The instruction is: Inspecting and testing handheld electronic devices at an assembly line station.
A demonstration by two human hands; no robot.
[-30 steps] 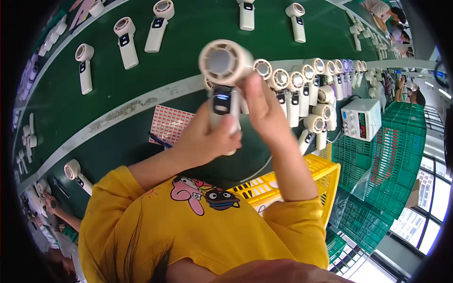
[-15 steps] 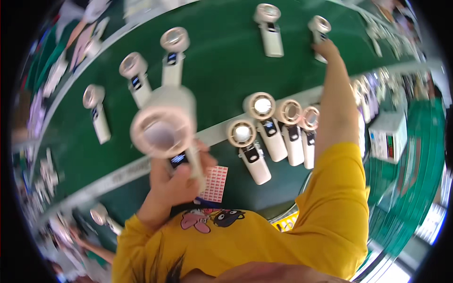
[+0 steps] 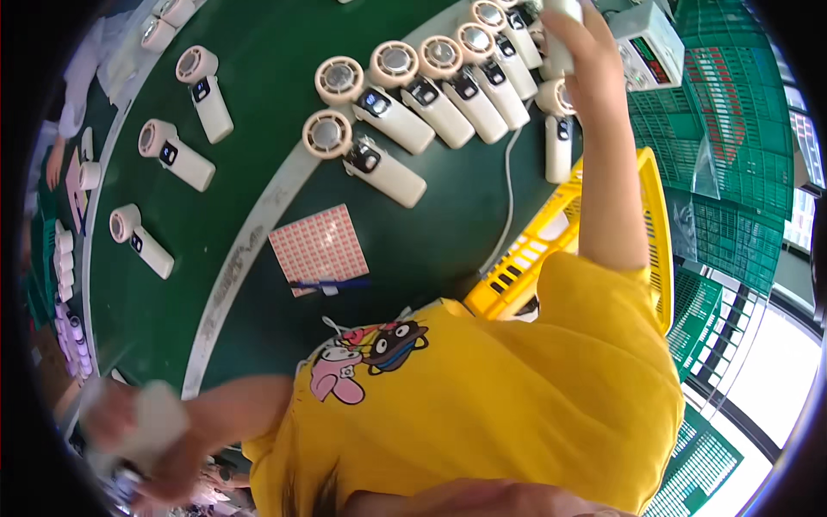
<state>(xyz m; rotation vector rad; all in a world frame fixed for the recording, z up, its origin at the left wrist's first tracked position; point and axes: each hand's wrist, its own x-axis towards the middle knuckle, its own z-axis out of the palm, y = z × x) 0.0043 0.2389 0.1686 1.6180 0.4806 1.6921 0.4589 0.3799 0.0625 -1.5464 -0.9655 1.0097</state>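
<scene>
My right hand (image 3: 575, 53) was stretched far out over the green table top (image 3: 258, 112), its fingers wrapped round the handle of a white handheld fan (image 3: 558, 47) at the far end of a row. Most of that fan was hidden behind my hand, so only part of its pale body showed. Just beside it lay another white handheld fan (image 3: 557, 138), with its round head toward my wrist.

My left hand (image 3: 142, 444) was low at my left side, near the table's edge, closed round a white fan-shaped object (image 3: 151, 422). The motion blur there was heavy, so I could not tell exactly how my fingers sat on it.

The row of white handheld fans with round grilled heads (image 3: 431, 82) lay side by side on the table, handles pointing toward me, and one more fan (image 3: 362, 155) lay just in front of that row. A pale strip (image 3: 250, 250) ran across the green surface. Beyond it, three single fans (image 3: 202, 90) lay well apart from each other.

A square sheet of small red stickers (image 3: 319, 246) lay near my chest, with a blue pen (image 3: 332, 283) across its near edge. A yellow plastic crate (image 3: 551, 250) stood under my right arm, and a white cable (image 3: 510, 198) ran down toward it. A white bench meter (image 3: 650, 52) sat just beyond my right hand, next to green plastic crates (image 3: 732, 146).
</scene>
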